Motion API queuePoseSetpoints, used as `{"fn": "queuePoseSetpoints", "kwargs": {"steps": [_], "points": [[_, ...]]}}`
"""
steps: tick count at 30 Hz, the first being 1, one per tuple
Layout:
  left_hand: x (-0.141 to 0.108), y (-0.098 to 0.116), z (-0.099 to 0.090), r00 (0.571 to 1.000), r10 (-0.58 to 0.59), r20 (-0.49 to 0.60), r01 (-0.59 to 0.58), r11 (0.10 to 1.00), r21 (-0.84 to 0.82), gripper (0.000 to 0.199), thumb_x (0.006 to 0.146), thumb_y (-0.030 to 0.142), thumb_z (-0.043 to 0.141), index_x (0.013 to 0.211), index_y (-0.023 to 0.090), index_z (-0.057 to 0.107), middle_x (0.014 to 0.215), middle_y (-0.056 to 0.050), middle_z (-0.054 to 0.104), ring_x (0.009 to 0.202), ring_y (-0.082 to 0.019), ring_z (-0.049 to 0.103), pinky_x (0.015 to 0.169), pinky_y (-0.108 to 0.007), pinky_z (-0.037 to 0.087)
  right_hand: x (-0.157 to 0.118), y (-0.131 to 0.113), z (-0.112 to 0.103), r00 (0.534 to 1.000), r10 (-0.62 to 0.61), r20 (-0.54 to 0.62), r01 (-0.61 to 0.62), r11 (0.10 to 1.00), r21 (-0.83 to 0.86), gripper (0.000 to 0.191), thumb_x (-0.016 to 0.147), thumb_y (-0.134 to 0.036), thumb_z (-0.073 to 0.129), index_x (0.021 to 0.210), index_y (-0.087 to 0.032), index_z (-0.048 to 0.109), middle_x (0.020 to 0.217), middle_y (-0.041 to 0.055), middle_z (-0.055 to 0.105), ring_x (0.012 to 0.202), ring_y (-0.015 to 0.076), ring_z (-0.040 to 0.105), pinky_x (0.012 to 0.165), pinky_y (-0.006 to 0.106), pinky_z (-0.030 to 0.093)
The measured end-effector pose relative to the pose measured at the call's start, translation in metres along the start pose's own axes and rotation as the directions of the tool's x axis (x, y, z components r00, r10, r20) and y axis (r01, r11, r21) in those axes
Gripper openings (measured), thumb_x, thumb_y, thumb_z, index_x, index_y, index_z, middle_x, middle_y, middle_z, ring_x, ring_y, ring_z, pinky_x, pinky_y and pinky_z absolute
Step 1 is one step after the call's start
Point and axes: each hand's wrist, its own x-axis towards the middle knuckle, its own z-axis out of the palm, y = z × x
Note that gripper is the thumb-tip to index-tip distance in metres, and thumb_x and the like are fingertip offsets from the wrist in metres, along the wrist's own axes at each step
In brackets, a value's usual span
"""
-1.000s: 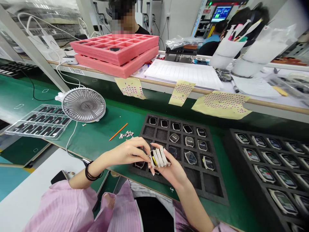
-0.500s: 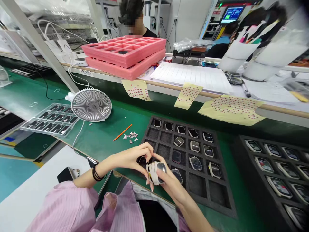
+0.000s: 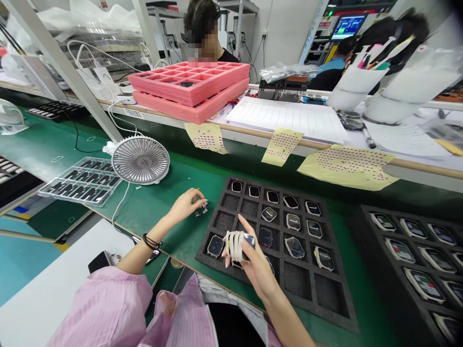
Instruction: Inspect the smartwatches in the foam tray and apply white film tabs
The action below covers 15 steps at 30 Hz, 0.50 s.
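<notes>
1. Right now, your right hand [image 3: 258, 270] is closed firmly around a bundle of white bands wrapped over a glossy dark watch case [image 3: 237, 246], held above the front-left part of a black foam compartment tray [image 3: 340, 301].
2. Your left hand [image 3: 186, 204] is loosely curled, fingertips pointing down, just over a small scatter of silvery metal pieces [image 3: 203, 208] on the green work mat [image 3: 162, 202], left of that tray. Whether it has hold of a piece cannot be told.
3. Dark, glass-fronted watch cases [image 3: 294, 247] sit in the tray's compartments.
4. Toward the mat's far-left side, a round grey desk fan [image 3: 140, 160] stands beside a clear plastic tray of dark parts [image 3: 79, 180].
5. Along the right edge, a second black foam tray of watches [image 3: 376, 270] lies on the mat.
</notes>
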Motion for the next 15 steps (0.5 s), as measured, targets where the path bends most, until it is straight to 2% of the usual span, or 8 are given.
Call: {"fn": "queuePoseSetpoints", "kwargs": {"steps": [1, 3, 6, 9, 12, 15], "points": [[0.004, -0.008, 0.0, 0.996, -0.065, -0.053, 0.067, 0.997, 0.044, 0.025, 0.085, 0.041, 0.058, 0.088, 0.017, 0.062, 0.092, -0.006, 0.063, 0.073, -0.018, 0.059, 0.068, -0.028, 0.045, 0.0, -0.003, -0.002, 1.0, -0.015, -0.02, 0.015, 1.0, 0.012, 0.074, 0.087, -0.045, 0.062, 0.149, -0.029, 0.024, 0.085, -0.0001, 0.066, 0.066, 0.0162, 0.063, 0.067, 0.034, 0.051], [0.009, -0.021, 0.004, 0.988, -0.125, -0.088, 0.132, 0.988, 0.079, 0.024, 0.08, 0.039, 0.061, 0.087, 0.016, 0.064, 0.093, -0.007, 0.066, 0.066, -0.017, 0.059, 0.064, -0.028, 0.044, 0.0, -0.007, -0.004, 0.998, -0.038, -0.049, 0.04, 0.999, 0.032, 0.072, 0.088, -0.045, 0.061, 0.149, -0.031, 0.026, 0.091, 0.001, 0.067, 0.068, 0.016, 0.063, 0.067, 0.034, 0.051], [0.013, -0.03, 0.009, 0.985, -0.155, -0.077, 0.16, 0.986, 0.055, 0.021, 0.077, 0.037, 0.062, 0.081, 0.017, 0.066, 0.085, -0.006, 0.069, 0.062, -0.017, 0.06, 0.058, -0.026, 0.042, 0.001, -0.01, -0.005, 0.995, -0.067, -0.071, 0.07, 0.997, 0.036, 0.07, 0.088, -0.044, 0.061, 0.149, -0.031, 0.027, 0.095, 0.0023, 0.067, 0.07, 0.0169, 0.063, 0.067, 0.035, 0.052], [0.017, -0.028, 0.006, 0.984, -0.169, -0.051, 0.169, 0.986, -0.001, 0.014, 0.073, 0.032, 0.064, 0.073, 0.018, 0.066, 0.07, -0.002, 0.07, 0.06, -0.017, 0.062, 0.054, -0.024, 0.041, 0.002, -0.01, -0.006, 0.992, -0.095, -0.082, 0.097, 0.995, 0.021, 0.068, 0.089, -0.043, 0.06, 0.148, -0.029, 0.029, 0.096, 0.0033, 0.067, 0.07, 0.0175, 0.063, 0.067, 0.036, 0.053], [0.01, -0.007, -0.001, 0.979, -0.181, -0.091, 0.178, 0.983, -0.041, 0.014, 0.074, 0.031, 0.066, 0.071, 0.017, 0.066, 0.061, -0.001, 0.068, 0.057, -0.017, 0.061, 0.055, -0.024, 0.042, 0.005, -0.006, -0.006, 0.985, -0.145, -0.095, 0.146, 0.989, 0.004, 0.065, 0.089, -0.042, 0.059, 0.146, -0.029, 0.03, 0.098, 0.0041, 0.067, 0.07, 0.0176, 0.063, 0.068, 0.037, 0.053], [-0.015, 0.038, 0.002, 0.975, -0.132, -0.178, 0.11, 0.985, -0.129, 0.02, 0.081, 0.036, 0.062, 0.08, 0.017, 0.067, 0.077, -0.003, 0.071, 0.066, -0.016, 0.063, 0.058, -0.024, 0.046, 0.009, 0.001, -0.005, 0.954, -0.271, -0.127, 0.272, 0.962, -0.013, 0.063, 0.089, -0.044, 0.059, 0.144, -0.028, 0.032, 0.102, 0.0055, 0.066, 0.074, 0.0188, 0.064, 0.071, 0.04, 0.053]]}}
